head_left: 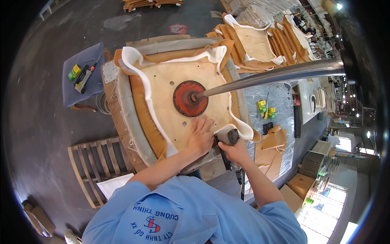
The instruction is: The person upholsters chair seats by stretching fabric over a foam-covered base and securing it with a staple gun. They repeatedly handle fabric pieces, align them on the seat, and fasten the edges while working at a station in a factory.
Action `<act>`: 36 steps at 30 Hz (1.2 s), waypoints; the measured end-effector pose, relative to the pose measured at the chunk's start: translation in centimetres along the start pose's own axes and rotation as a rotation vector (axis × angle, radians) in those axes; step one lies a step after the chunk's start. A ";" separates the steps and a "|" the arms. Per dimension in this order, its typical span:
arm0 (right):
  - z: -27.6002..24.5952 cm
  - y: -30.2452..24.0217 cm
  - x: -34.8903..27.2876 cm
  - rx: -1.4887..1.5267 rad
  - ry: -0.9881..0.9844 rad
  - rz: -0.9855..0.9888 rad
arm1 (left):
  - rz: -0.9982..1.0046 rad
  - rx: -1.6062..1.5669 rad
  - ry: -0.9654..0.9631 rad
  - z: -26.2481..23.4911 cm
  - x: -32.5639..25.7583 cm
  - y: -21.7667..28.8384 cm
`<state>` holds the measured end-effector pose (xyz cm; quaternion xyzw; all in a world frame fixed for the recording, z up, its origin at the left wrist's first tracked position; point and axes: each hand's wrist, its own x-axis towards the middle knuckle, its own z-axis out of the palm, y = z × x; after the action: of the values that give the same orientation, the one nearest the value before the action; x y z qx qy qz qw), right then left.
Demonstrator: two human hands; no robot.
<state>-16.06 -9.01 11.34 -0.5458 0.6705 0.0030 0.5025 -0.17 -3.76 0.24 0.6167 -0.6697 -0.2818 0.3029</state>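
Note:
My right hand (235,151) is wrapped round the handle of a pneumatic staple gun (228,137), its hose hanging down. The gun's head is at the near right part of a plywood seat panel (162,91), close to the white foam (242,129) there. My left hand (201,136) rests on the near part of the panel with its fingers stretched out, holding nothing. White foam and tan upholstery cover (145,116) stand up round the panel's edges. A round red disc (178,97) on a metal rod (276,74) presses on the panel's middle.
A grey padded rim (132,122) surrounds the seat. Left, a blue-covered stool (70,87) carries tools and a small box. Right, a plastic-covered table (280,97) holds small boxes and tan cover pieces (273,140). More seat panels (255,42) stand far right; a slatted wooden frame (94,164) lies near left.

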 end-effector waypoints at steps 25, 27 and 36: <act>1.4 -1.0 -0.6 -0.100 -0.052 -0.038 | 0.003 0.024 0.117 0.1 -1.9 -1.5; 1.6 -1.1 -0.5 -0.130 -0.028 -0.056 | 0.023 0.020 0.138 0.0 -2.0 -1.6; 1.8 -1.2 -1.5 -0.077 -0.118 -0.041 | -0.010 -0.003 0.089 -0.6 -2.5 -1.9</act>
<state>-14.09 -7.43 12.09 -0.5772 0.6279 0.0506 0.5196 1.68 -1.44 -0.91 0.6313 -0.6522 -0.2567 0.3319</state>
